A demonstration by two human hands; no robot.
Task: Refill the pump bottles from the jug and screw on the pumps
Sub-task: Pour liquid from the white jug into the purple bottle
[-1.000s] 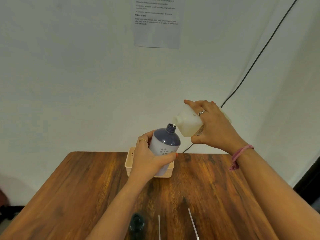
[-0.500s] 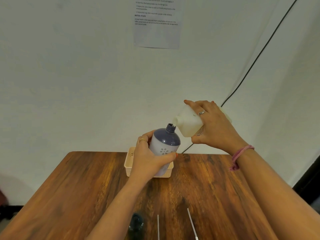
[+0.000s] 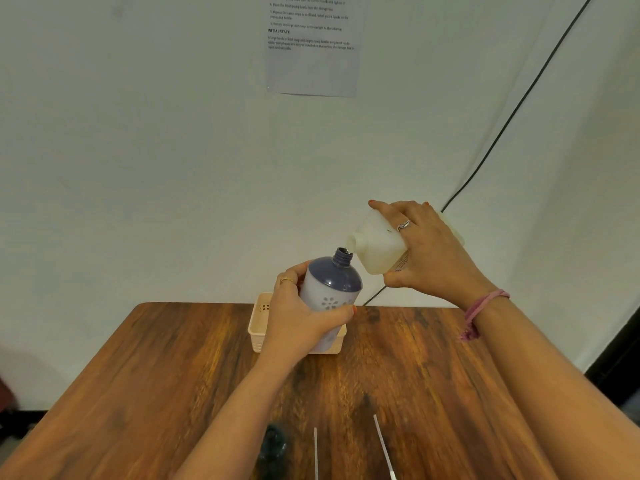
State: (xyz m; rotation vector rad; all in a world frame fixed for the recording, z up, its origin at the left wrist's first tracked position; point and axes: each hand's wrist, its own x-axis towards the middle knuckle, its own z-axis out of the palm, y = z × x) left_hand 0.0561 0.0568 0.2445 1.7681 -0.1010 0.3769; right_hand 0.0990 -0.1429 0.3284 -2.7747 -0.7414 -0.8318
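Your left hand (image 3: 298, 323) is wrapped around the body of the pump bottle (image 3: 330, 289), fingers and thumb curled on it, holding it in the air above the far end of the table (image 3: 166, 375), tilted slightly with its open neck up and to the right. Your right hand (image 3: 429, 254) grips the jug (image 3: 375, 245), tipped so its spout sits just over the bottle's mouth; whether liquid is running cannot be told. Risk: both vessels are unsupported, and the neck is narrow, so a small drift of either wrist would likely send soap down the bottle's shoulder onto your left fingers, making that grip slippery. Tipping the jug further could surge the flow and overfill, since the opaque bottle hides the level. Beneath the bottle sits a cream basket (image 3: 258, 323), which would catch some drips. Near you on the table lie two thin white tubes (image 3: 382, 441), probably pump dip tubes, and a dark blurred object (image 3: 273, 445), possibly another bottle; they lie below your forearms, so lower your arms carefully.
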